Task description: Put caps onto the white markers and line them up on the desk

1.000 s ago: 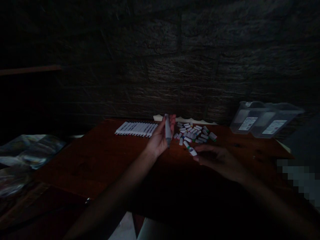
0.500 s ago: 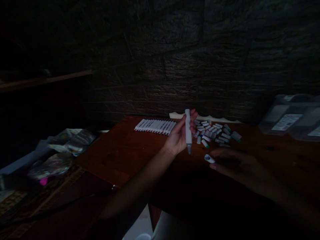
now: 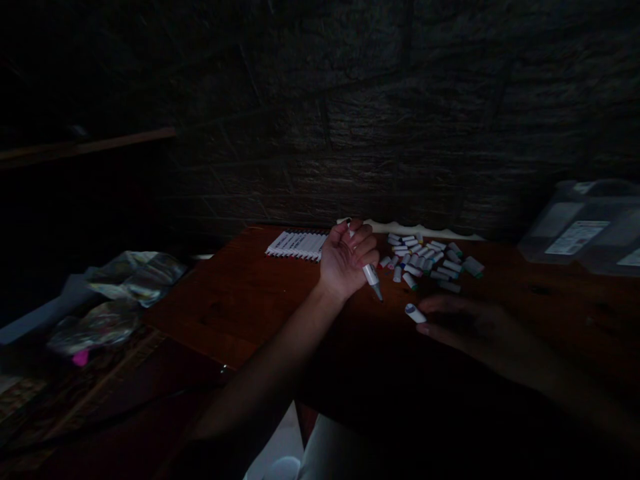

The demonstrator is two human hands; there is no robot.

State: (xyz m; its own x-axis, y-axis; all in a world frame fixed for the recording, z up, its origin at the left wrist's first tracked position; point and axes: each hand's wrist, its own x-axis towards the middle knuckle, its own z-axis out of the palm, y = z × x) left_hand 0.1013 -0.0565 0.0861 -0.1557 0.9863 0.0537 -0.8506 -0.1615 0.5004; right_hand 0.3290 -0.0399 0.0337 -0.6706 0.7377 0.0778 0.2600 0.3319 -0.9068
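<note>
My left hand (image 3: 347,261) is closed around a white marker (image 3: 371,275), palm turned up, with the marker's grey tapered tip sticking out below the fingers toward the lower right. Between thumb and fingertips my right hand (image 3: 460,323) pinches a white marker cap (image 3: 415,313), held apart from the marker's tip. Behind the left hand lies a row of white markers (image 3: 296,245) side by side, partly hidden by that hand. A loose pile of marker caps (image 3: 425,259) with coloured ends is spread beyond and between the two hands.
The wooden table (image 3: 220,300) stands against a dark textured wall (image 3: 360,147). Clear plastic cases (image 3: 575,227) are at the back right. A pale wavy-edged strip (image 3: 420,231) lies along the wall. Crumpled clear plastic bags (image 3: 135,277) sit left of the table.
The left hand's fingers have curled over the marker, turning it so that it slants more and is mostly covered. The right hand still holds the cap, which has tilted slightly.
</note>
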